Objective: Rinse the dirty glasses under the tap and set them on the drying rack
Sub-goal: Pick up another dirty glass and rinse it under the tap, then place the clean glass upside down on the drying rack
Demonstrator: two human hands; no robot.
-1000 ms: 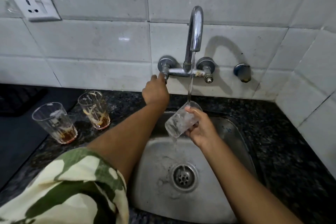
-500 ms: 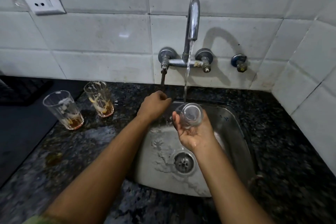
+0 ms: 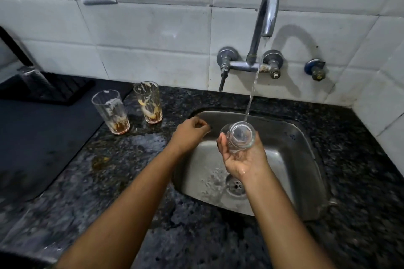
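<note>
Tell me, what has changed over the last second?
The left hand let go of the tap handle and dropped to the sink edge. The right hand turned the glass from tilted sideways to facing the camera under the stream. Water keeps running; the two dirty glasses haven't moved.

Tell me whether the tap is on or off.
On. A thin stream falls from the tap onto the glass held in the right hand.
</note>
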